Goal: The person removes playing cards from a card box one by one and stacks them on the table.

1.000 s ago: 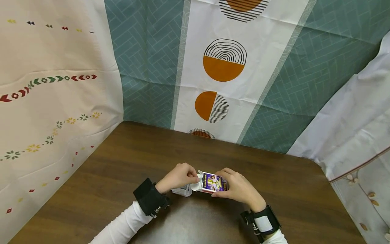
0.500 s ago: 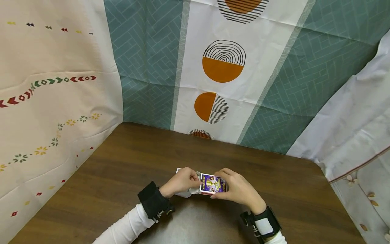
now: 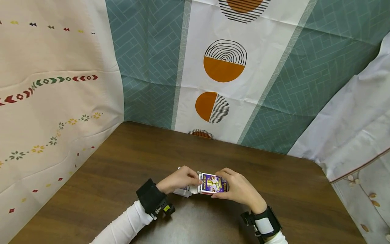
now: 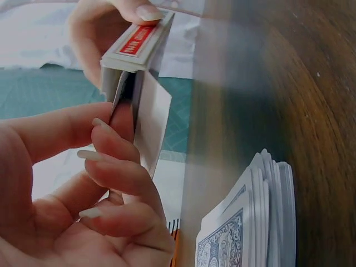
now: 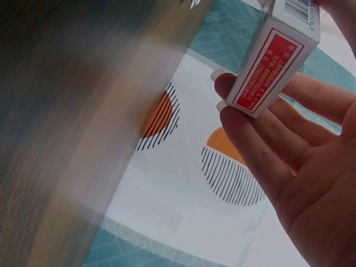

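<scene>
Reaches slightly farther right with the left hand than a second ago, bringing the fingertips from beside the loose flap to the mouth of the playing-card box. Compared with half a second ago, draws that hand a little back to the left and far side, uncovering again some patterned back on the card stack. Shows a white edge beyond the hand, hidden a second ago, and a bright yellow patch by the left wrist strap, dark then.
</scene>
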`<act>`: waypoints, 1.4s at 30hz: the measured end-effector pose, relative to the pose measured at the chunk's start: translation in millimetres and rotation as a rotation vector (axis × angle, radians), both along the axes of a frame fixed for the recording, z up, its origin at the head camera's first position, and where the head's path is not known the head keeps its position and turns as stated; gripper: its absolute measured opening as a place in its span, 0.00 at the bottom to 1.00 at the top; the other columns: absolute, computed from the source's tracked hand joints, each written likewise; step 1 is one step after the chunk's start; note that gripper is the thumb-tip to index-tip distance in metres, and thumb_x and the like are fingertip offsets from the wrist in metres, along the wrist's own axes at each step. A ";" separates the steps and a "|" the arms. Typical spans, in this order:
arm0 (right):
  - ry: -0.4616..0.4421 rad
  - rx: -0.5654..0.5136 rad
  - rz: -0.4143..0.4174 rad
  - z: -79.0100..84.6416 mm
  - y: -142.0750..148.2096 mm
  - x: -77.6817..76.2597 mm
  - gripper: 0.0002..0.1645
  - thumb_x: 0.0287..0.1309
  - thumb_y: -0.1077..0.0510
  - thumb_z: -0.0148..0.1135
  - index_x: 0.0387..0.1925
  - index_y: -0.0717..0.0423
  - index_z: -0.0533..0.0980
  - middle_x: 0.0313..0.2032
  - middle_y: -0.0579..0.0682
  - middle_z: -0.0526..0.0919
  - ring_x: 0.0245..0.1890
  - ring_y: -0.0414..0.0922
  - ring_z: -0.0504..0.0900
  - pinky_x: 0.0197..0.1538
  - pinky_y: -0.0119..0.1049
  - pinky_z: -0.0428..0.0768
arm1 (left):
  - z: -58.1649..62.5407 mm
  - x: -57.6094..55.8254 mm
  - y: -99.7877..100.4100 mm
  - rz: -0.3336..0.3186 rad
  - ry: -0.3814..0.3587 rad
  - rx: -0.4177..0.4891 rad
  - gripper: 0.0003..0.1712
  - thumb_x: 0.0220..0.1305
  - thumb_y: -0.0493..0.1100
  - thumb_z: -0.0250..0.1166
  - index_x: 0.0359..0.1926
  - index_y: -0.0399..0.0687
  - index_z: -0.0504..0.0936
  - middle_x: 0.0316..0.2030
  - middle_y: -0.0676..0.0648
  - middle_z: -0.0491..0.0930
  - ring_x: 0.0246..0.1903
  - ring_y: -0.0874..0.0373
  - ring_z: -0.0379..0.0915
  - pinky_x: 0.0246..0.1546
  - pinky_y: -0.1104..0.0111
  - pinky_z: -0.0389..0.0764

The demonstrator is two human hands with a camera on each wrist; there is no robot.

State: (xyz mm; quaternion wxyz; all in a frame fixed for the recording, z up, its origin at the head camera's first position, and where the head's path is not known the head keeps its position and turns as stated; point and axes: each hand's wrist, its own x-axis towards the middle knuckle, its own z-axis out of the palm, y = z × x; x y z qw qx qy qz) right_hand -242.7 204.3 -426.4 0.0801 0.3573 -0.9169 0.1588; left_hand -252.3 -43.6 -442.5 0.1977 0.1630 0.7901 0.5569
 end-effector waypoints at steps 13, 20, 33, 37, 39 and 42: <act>0.001 -0.013 -0.018 0.1 0.8 0.1 0.39 0.42 0.33 0.73 0.49 0.54 0.78 0.44 0.45 0.80 0.35 0.35 0.75 0.36 0.27 0.76 | 11.4 -5.7 -21.5 -0.066 0.040 -0.024 0.11 0.66 0.40 0.59 0.34 0.36 0.83 0.24 0.52 0.69 0.26 0.58 0.63 0.28 0.70 0.63; 0.014 -0.010 -0.022 2.3 1.3 -0.8 0.39 0.40 0.33 0.74 0.49 0.54 0.78 0.44 0.45 0.80 0.35 0.35 0.75 0.36 0.27 0.76 | 24.7 -9.3 -40.2 -0.153 0.016 -0.044 0.12 0.69 0.38 0.56 0.34 0.34 0.80 0.24 0.50 0.76 0.26 0.57 0.74 0.29 0.69 0.71; 0.025 -0.011 -0.021 3.3 1.0 0.7 0.39 0.40 0.33 0.74 0.50 0.53 0.78 0.45 0.45 0.80 0.36 0.35 0.75 0.37 0.28 0.76 | 33.9 -12.6 -60.9 -0.131 -0.167 0.055 0.13 0.70 0.33 0.53 0.50 0.26 0.74 0.35 0.41 0.82 0.29 0.58 0.82 0.30 0.74 0.77; 0.025 -0.015 -0.019 2.8 0.5 0.7 0.39 0.40 0.33 0.74 0.49 0.53 0.78 0.44 0.44 0.80 0.35 0.35 0.75 0.37 0.28 0.76 | 32.9 -14.7 -65.9 -0.119 -0.097 0.055 0.15 0.66 0.32 0.54 0.51 0.26 0.71 0.35 0.41 0.83 0.30 0.57 0.81 0.32 0.73 0.77; 0.022 -0.014 -0.021 2.8 0.3 0.7 0.39 0.40 0.33 0.74 0.49 0.53 0.78 0.44 0.44 0.80 0.35 0.35 0.75 0.37 0.28 0.75 | 33.4 -15.3 -68.6 -0.109 -0.058 0.049 0.14 0.65 0.31 0.55 0.50 0.26 0.72 0.34 0.42 0.83 0.30 0.57 0.80 0.34 0.71 0.77; 0.018 -0.011 -0.025 3.2 -0.1 0.8 0.39 0.40 0.33 0.74 0.49 0.54 0.78 0.45 0.45 0.80 0.35 0.35 0.75 0.37 0.27 0.75 | 35.1 -15.7 -72.5 -0.095 -0.012 0.046 0.14 0.65 0.32 0.56 0.49 0.27 0.73 0.32 0.44 0.83 0.31 0.56 0.78 0.37 0.67 0.78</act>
